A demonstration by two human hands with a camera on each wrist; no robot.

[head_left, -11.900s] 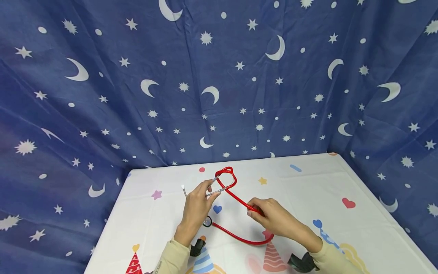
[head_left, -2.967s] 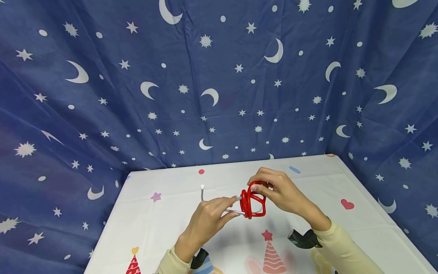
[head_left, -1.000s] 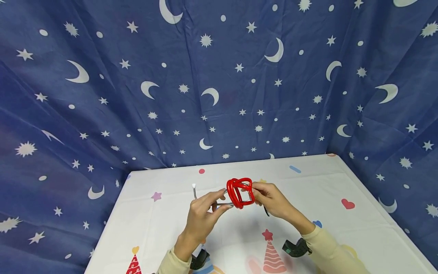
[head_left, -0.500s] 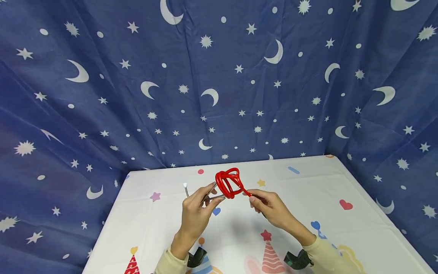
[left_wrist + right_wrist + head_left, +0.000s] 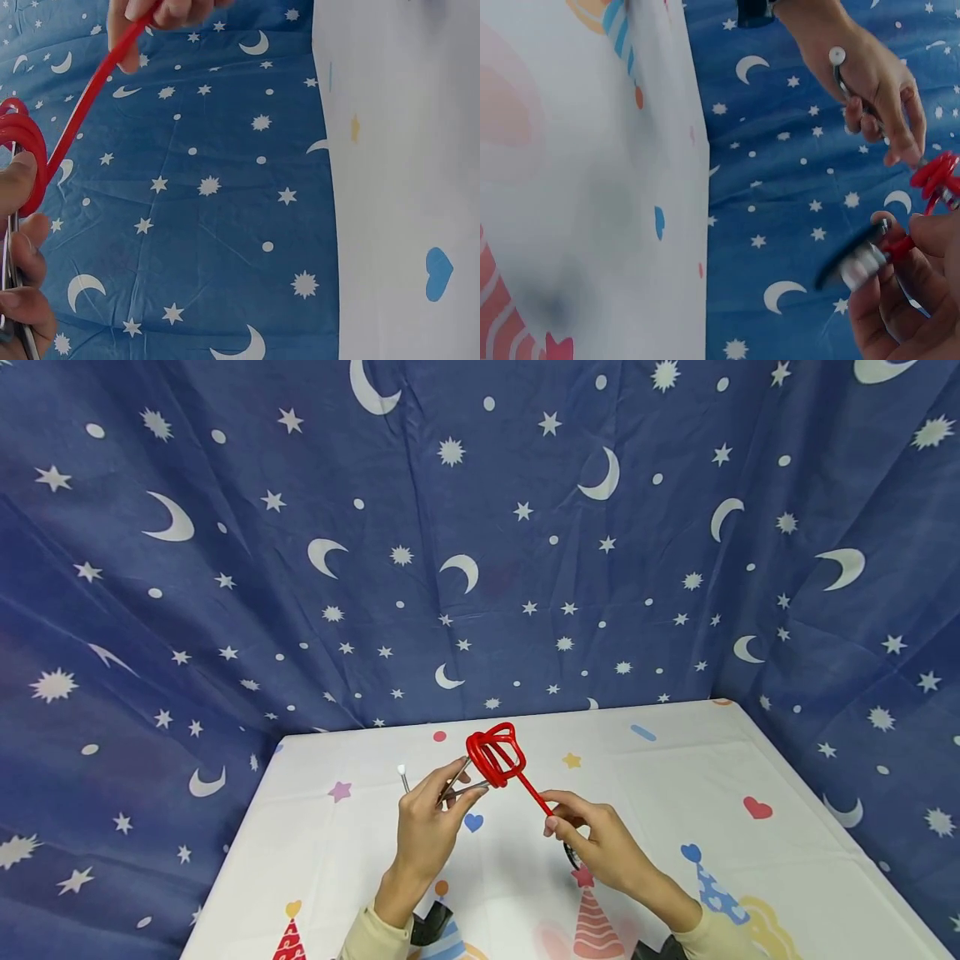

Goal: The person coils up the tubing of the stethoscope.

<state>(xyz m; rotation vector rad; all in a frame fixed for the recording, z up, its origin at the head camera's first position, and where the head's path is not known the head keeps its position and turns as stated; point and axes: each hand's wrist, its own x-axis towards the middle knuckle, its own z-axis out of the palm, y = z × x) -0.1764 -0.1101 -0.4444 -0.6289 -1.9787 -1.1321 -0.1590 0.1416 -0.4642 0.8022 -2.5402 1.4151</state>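
A stethoscope with red tubing (image 5: 534, 793) is held above the table by both hands. My left hand (image 5: 429, 827) grips its metal ear tubes (image 5: 13, 255), and a white eartip (image 5: 837, 55) sticks out behind that hand. Several turns of the red tubing form a coil (image 5: 486, 762) around the ear tubes, just beyond the left fingertips. From this coil a straight stretch of tubing runs to my right hand (image 5: 603, 839), which pinches it close to the chest piece (image 5: 862, 266). In the head view the right hand partly hides the chest piece.
A white tablecloth (image 5: 667, 777) printed with party hats, hearts and stars covers the table. Behind it hangs a blue curtain (image 5: 480, 635) with moons and stars. A dark wrist camera mount (image 5: 431, 923) sits at the left wrist.
The long tubing once lying in a curve on the table is now wound round the ear tubes. Lately my right hand has moved down and right, drawing the end out from the coil.
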